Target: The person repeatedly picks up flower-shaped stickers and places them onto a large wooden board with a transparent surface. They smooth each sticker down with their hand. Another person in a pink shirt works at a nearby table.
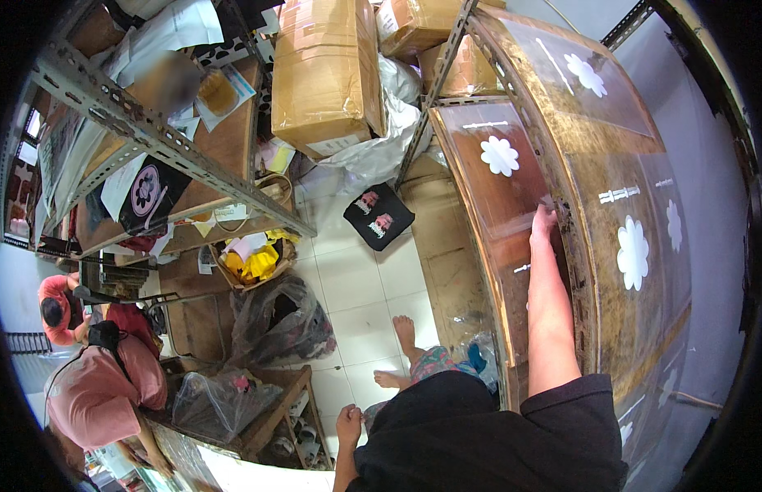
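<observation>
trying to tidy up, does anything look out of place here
The black printed pad looks odd: alone and askew to the white floor tiles. Whether a stool is under it, I can't tell.

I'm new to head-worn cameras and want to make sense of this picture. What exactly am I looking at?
There is no machine here, just someone's two bare hands. The single picture comes from a wide fisheye camera on the head, looking down, so straight edges bend near the rim. The right hand reaches to a brown board that bears a white flower shape; whether it grips anything is too small to tell. The left hand is low, beside the black shirt; I can't make out anything in it. Ahead, a black square item with printed figures shows against white floor tiles.
</observation>
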A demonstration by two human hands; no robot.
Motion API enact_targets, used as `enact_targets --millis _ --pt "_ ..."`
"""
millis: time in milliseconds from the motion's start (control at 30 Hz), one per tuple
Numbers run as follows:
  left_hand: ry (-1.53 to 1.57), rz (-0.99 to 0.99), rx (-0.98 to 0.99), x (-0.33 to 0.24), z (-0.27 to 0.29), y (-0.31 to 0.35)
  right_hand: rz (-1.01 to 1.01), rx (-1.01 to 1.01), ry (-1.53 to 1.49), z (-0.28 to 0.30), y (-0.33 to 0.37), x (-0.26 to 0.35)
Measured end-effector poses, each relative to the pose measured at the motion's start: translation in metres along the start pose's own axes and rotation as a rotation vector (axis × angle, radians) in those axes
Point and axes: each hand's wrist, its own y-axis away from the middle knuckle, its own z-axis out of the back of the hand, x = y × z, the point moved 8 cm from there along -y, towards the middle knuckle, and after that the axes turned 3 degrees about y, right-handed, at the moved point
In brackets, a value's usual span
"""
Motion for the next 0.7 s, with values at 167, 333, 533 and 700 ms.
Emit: enact_targets --millis 167,333,533,700 --pt "-0.007 -0.032 -0.071 0.004 -0.008 0.007 0.32 -0.308 0.37 0.018 0.018 0.019" --pt "-0.15 -0.036 -0.089 -0.052 -0.006 0.027 0.759 -0.112 0.288 -0.007 0.098 0.045" --pt "-0.083 -0.397 -0.259 -0.129 0.019 0.069 0.418 0.838 0.056 -0.108 0.279 0.015" --pt "-0.152 -0.528 -0.329 -0.166 0.056 0.136 0.435 1.502 0.122 -0.124 0.44 -0.061"
